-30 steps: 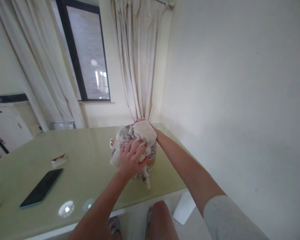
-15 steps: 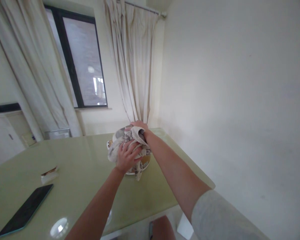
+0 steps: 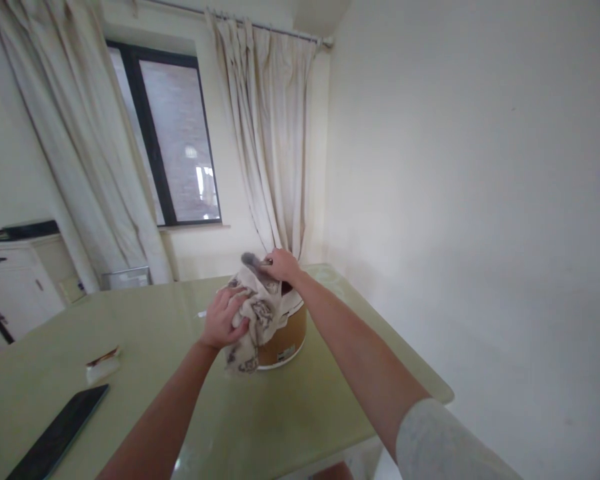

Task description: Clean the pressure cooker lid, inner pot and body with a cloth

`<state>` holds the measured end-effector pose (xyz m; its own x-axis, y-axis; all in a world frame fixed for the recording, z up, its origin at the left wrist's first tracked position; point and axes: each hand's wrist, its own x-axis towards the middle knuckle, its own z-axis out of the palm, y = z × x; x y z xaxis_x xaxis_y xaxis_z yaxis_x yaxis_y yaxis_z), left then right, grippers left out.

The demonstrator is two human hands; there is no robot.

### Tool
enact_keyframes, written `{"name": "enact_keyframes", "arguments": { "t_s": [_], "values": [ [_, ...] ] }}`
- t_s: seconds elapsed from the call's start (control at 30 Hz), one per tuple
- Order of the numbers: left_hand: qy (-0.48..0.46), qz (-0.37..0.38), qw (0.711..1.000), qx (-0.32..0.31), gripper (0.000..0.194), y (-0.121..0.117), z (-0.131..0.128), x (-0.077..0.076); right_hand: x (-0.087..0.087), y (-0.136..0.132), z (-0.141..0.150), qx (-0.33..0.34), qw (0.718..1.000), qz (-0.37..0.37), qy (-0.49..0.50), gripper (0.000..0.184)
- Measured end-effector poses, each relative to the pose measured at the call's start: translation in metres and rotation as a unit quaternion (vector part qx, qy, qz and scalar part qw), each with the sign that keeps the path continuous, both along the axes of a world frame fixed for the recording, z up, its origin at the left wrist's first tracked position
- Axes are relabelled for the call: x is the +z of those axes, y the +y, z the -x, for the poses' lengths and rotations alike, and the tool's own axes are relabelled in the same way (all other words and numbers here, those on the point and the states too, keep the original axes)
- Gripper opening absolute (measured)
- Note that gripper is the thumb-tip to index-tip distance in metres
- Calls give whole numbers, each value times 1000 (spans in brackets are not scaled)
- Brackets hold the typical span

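A pale cloth with a grey-brown pattern (image 3: 264, 312) lies bunched over a round box (image 3: 293, 333), which has a brown side and white rims. My left hand (image 3: 224, 319) grips the cloth's left side, its fingers bent into the folds. At the far top edge, my right hand (image 3: 283, 265) is closed on the cloth, where a grey part shows beside the fingertips. Most of the box's top is hidden under cloth and hands. One end of the cloth hangs down the box's front left.
The box stands on a glossy green table (image 3: 165, 360). To the left lie a dark tablet (image 3: 60, 433) and a small packet (image 3: 103, 363). A white wall (image 3: 455, 200) runs along the right; curtains (image 3: 275, 133) and a window are behind.
My left hand has shifted left and pulled the cloth with it, uncovering more of the box's brown side. My right hand has come further into view at the top. The view has tilted slightly.
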<state>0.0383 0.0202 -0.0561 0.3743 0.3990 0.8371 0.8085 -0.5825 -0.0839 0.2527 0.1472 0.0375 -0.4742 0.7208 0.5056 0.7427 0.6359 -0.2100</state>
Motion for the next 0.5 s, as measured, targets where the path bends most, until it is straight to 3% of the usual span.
{"name": "enact_keyframes", "arguments": {
  "t_s": [0.13, 0.27, 0.3, 0.4, 0.5],
  "values": [
    [-68, 49, 995, 53, 37, -12, -10, 18, -11, -6, 6, -22, 997, 17, 77, 46],
    [-44, 19, 992, 117, 30, -43, -65, 12, -12, 2, 4, 29, 996, 58, 66, 29],
    [-12, 6, 994, 110, 28, -50, -80, 7, -12, 4, 4, 43, 995, 63, 65, 27],
    [162, -26, 986, 1, 18, -55, -114, -3, -14, 7, 1, 107, 985, 72, 114, 36],
    [289, -5, 955, -66, 9, -43, -119, 9, -17, 7, -1, 172, 961, 112, 183, 45]
  ]
}}
